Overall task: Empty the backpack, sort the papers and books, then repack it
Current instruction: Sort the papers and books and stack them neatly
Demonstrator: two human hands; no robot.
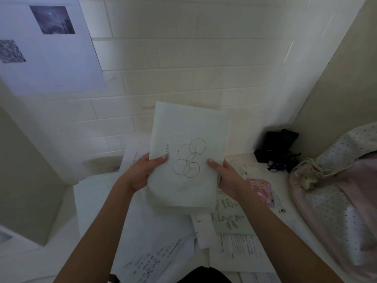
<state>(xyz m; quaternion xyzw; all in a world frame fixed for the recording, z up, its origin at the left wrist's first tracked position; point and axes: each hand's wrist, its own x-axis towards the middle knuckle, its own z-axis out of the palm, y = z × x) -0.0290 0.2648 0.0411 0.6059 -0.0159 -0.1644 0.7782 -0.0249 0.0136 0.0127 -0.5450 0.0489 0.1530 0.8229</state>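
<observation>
1. Both hands are on one stack of papers (185, 160), held upright over the white desk (93, 201). The top sheet has five overlapping circles drawn on it.
2. The left hand (140, 172) grips the stack's left edge with the thumb laid flat across the front. The right hand (226, 174) mirrors it on the right edge. The other fingers are behind the paper, so I can't tell how they sit.
3. Directly under the stack there's a messy spread of loose sheets (163, 252), including a note reading "I Love you" (228, 217). Just right of the stack lies a small pink card (260, 190).
4. The backpack (336, 190), pink with dotted fabric, lies further right of the stack, at the desk edge. Some dark gear (275, 148) sits in the corner behind it.
5. My read is that this is the sorting stage: papers out, the pile getting squared up.
6. To do it well, I'd loosen the grip a bit and tap the bottom edge on the desk so the sheets line up, then tap a side edge too. Squeeze too hard and the sheets bow instead of sliding level.
7. I'd also set it down off to one side of the loose sheets, so sorted and unsorted don't mix.
</observation>
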